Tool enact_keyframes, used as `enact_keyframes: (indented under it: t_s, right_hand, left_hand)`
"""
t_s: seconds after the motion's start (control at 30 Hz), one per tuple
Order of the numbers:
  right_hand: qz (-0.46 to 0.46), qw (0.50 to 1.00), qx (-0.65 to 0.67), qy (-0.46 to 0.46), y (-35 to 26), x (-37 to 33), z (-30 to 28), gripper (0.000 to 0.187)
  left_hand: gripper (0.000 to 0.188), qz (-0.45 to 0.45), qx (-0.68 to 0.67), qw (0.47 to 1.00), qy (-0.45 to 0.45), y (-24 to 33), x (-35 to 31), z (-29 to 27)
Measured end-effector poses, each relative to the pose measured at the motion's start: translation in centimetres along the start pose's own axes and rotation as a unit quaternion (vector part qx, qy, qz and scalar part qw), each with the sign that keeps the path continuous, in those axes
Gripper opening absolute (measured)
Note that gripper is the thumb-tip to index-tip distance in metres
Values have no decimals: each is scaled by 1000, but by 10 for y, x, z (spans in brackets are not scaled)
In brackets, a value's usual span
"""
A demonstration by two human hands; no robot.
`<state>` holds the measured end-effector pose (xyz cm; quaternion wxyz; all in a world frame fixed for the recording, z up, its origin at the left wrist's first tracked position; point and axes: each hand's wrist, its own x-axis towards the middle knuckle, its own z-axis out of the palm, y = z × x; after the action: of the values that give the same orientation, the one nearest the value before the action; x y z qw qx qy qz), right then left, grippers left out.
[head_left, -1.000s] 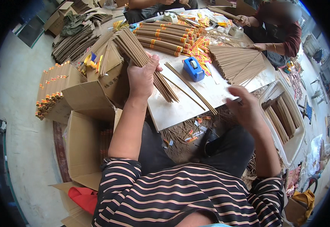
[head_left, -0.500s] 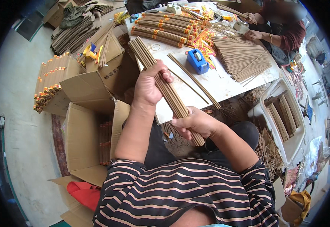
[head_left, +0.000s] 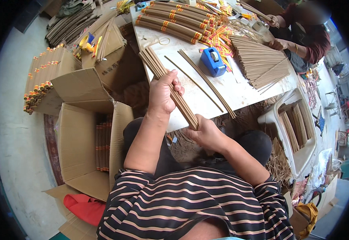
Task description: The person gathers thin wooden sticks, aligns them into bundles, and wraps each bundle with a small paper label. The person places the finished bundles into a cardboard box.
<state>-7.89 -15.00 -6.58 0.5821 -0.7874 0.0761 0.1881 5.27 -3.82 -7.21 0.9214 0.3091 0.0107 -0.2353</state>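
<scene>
A bundle of brown incense sticks (head_left: 185, 109) is held at a slant in front of me, over the near edge of the table. My left hand (head_left: 162, 95) is closed around its middle, with the fingers wrapped over the sticks. At the lower end, my right hand (head_left: 207, 134) is closed on the bundle and covers the stick ends. A few loose incense sticks (head_left: 206, 84) lie on the white table (head_left: 174, 120) just beyond my hands. Past them stands a blue tape dispenser (head_left: 213, 64).
Banded incense bundles (head_left: 167, 33) are stacked at the table's far side, near a large pile of loose sticks (head_left: 260, 66). An open cardboard box (head_left: 78, 146) with wrapped bundles stands left; a white tub (head_left: 302, 158) of sticks stands right. Another person's hand (head_left: 278, 44) works at far right.
The bundle's lower end stuck out below my right hand before; now that hand covers it. The bundle's top sits slightly lower in view. My left hand keeps its hold.
</scene>
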Motion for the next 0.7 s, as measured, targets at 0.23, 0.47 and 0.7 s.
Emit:
enact_keyframes:
  t_s: [0.23, 0.47, 0.7]
  right_hand:
    - [37, 998, 49, -4, -10, 10, 0, 20]
    - [94, 910, 366, -172, -13, 10, -8, 22]
    - [83, 979, 173, -71, -13, 16, -2, 25]
  left_hand:
    - [13, 9, 38, 998, 47, -2, 6, 4]
    - [15, -32, -84, 994, -69, 4, 10, -7]
    - [17, -9, 6, 999, 34, 1, 11, -11]
